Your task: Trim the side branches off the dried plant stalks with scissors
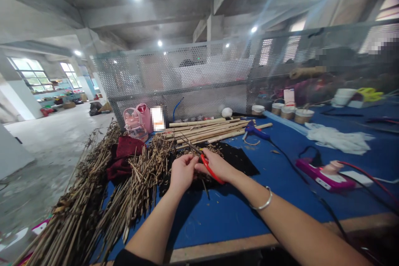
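Note:
My right hand (pixel 216 165) is closed round the red-handled scissors (pixel 212 169), whose blades point up and to the left. Beside it, my left hand (pixel 183 172) is pinched on a dried plant stalk (pixel 205 188), its lower end showing below the hands; the fingertips hide most of it. Both hands are nearly touching above a black cloth (pixel 241 158) strewn with dry plant bits. Left of them lies a heap of dried stalks (pixel 137 191) with shrivelled heads. Just behind the hands are several pale peeled sticks (pixel 215 131).
A blue glue gun (pixel 257 131) lies behind on the blue tabletop (pixel 230 224), its cord running right to a purple power strip (pixel 324 174). Pink bottles (pixel 137 121) and a dark red cloth (pixel 127 153) are at the left. A perforated metal screen (pixel 215 87) bounds the back.

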The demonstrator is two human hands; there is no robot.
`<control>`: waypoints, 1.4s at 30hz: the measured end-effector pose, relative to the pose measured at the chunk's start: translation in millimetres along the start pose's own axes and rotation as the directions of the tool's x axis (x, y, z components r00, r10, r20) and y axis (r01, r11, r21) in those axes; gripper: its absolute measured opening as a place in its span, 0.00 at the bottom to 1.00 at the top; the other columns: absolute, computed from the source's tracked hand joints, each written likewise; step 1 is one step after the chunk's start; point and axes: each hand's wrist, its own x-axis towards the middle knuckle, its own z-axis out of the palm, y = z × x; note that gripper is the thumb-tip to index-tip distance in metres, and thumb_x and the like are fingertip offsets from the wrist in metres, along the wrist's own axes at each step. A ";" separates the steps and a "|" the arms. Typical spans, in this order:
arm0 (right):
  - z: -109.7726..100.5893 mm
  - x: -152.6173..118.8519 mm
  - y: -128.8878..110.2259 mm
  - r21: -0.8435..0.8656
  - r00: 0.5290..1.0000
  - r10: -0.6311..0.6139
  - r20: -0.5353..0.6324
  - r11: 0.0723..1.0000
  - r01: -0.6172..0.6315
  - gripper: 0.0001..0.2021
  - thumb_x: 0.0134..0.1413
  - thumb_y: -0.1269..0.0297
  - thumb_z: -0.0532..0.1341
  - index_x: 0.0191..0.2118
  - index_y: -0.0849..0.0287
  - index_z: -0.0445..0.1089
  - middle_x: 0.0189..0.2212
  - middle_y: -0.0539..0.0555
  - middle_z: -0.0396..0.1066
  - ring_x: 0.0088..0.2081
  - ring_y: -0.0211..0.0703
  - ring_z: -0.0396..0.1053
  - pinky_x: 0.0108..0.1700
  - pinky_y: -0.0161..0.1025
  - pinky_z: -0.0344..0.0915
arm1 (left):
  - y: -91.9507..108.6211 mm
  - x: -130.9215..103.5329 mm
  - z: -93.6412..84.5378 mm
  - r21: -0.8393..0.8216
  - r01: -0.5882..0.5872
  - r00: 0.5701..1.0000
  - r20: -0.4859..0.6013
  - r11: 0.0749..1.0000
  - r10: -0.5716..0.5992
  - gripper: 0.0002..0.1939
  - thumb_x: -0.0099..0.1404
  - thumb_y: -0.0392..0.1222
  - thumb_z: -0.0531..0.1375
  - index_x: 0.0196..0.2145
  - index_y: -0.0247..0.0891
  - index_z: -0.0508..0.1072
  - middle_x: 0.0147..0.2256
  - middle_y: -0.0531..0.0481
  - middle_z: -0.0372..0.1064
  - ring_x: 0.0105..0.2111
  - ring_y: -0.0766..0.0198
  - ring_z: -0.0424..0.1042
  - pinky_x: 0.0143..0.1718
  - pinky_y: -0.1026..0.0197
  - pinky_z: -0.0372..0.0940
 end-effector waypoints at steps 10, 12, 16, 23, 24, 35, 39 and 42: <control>5.8 1.5 6.0 -0.074 0.996 0.013 -0.090 0.997 -0.020 0.19 0.44 0.46 0.59 0.30 0.58 0.59 0.24 0.49 0.64 0.24 0.35 0.59 0.26 0.31 0.50 | -8.7 2.4 -4.2 0.195 -0.156 0.987 -0.012 0.968 0.161 0.15 0.57 0.48 0.54 0.27 0.34 0.74 0.18 0.53 0.64 0.16 0.72 0.58 0.16 0.70 0.53; 7.7 2.9 8.4 -0.072 0.994 0.018 -0.106 0.997 -0.025 0.19 0.44 0.46 0.58 0.29 0.58 0.59 0.23 0.49 0.64 0.23 0.35 0.58 0.25 0.31 0.49 | -10.6 3.7 -4.2 0.202 -0.147 0.988 -0.022 0.968 0.154 0.15 0.57 0.48 0.54 0.28 0.34 0.74 0.19 0.52 0.66 0.17 0.71 0.60 0.16 0.70 0.54; 9.3 5.8 11.1 -0.052 0.993 -0.012 -0.116 0.999 0.006 0.19 0.46 0.45 0.56 0.26 0.59 0.60 0.21 0.48 0.62 0.23 0.34 0.57 0.25 0.31 0.50 | -8.3 3.2 -2.3 0.130 -0.056 0.998 -0.036 0.990 0.061 0.16 0.57 0.50 0.54 0.31 0.34 0.74 0.20 0.51 0.67 0.19 0.67 0.65 0.15 0.69 0.56; 0.2 3.9 5.6 -0.063 0.997 -0.037 -0.071 0.997 0.032 0.17 0.47 0.48 0.57 0.28 0.59 0.61 0.21 0.48 0.63 0.23 0.34 0.57 0.25 0.31 0.50 | 2.3 -0.9 -0.7 0.014 -0.016 1.000 -0.016 1.000 0.016 0.16 0.56 0.50 0.55 0.32 0.34 0.73 0.19 0.52 0.65 0.17 0.69 0.64 0.15 0.69 0.59; -0.7 2.9 4.8 -0.069 0.998 -0.035 -0.055 0.997 0.031 0.17 0.46 0.48 0.58 0.29 0.59 0.61 0.22 0.48 0.63 0.23 0.34 0.57 0.25 0.31 0.50 | 1.8 -0.5 -1.0 0.015 -0.022 1.000 -0.016 1.000 0.023 0.16 0.56 0.50 0.55 0.31 0.34 0.73 0.18 0.53 0.64 0.16 0.70 0.62 0.15 0.69 0.59; 8.7 1.1 8.0 0.046 0.998 -0.055 -0.022 0.997 0.056 0.19 0.47 0.46 0.57 0.31 0.59 0.58 0.23 0.47 0.61 0.24 0.35 0.57 0.26 0.31 0.52 | -3.3 0.9 -0.6 -0.003 -0.035 0.998 0.045 0.999 0.035 0.16 0.56 0.50 0.55 0.30 0.34 0.73 0.17 0.54 0.61 0.15 0.72 0.58 0.15 0.69 0.60; 11.6 2.6 9.6 0.069 0.998 -0.043 -0.049 0.997 0.046 0.19 0.47 0.46 0.57 0.31 0.59 0.60 0.23 0.48 0.62 0.23 0.34 0.57 0.25 0.31 0.51 | -0.6 -0.1 -0.8 0.023 -0.039 0.999 0.002 0.999 0.039 0.17 0.57 0.50 0.54 0.33 0.34 0.74 0.18 0.54 0.62 0.15 0.71 0.59 0.15 0.68 0.61; 12.6 4.4 12.2 0.021 0.997 -0.019 -0.079 1.000 0.021 0.19 0.46 0.46 0.57 0.28 0.59 0.60 0.22 0.47 0.62 0.23 0.34 0.56 0.24 0.30 0.51 | 1.2 -0.3 -1.3 0.047 -0.037 0.999 -0.021 0.998 0.038 0.16 0.57 0.49 0.54 0.33 0.34 0.74 0.19 0.52 0.64 0.16 0.70 0.61 0.15 0.68 0.60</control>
